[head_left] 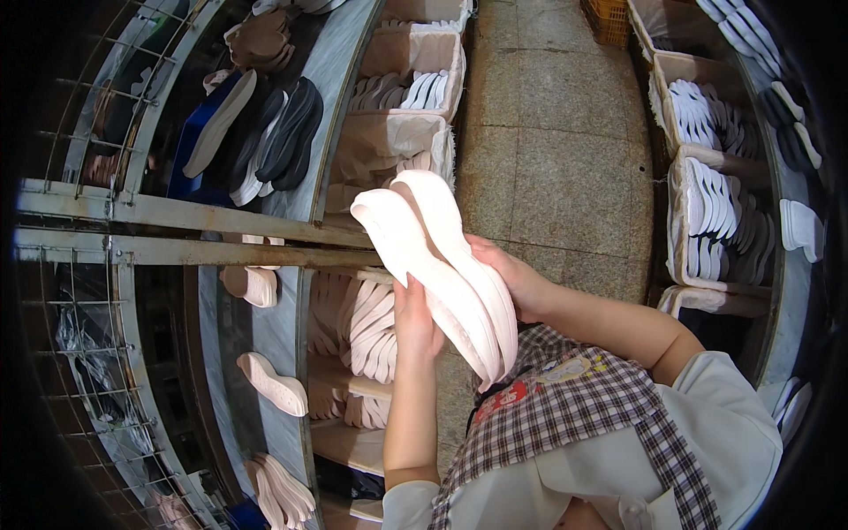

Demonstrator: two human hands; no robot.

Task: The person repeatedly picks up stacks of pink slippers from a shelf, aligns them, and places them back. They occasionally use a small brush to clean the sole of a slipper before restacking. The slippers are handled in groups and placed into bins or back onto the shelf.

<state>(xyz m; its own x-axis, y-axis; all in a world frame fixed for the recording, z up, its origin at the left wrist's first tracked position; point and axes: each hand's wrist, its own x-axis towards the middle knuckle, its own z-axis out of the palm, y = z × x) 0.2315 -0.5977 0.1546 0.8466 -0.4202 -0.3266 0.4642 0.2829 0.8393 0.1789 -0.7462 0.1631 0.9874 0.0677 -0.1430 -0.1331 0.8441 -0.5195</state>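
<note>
Both hands clamp the pair of pale shoe soles [442,265] above the aisle — left hand [415,320] beneath, right hand [512,278] behind — you seem mid-inspection, so next likely needs a steady turn.

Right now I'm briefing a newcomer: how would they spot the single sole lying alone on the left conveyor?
Start at the grey conveyor belt curving down the left. Below the metal crossbars, one pale pink shoe sole lies flat on it. It lies alone, unlike the soles stacked in bins beside it.
</note>
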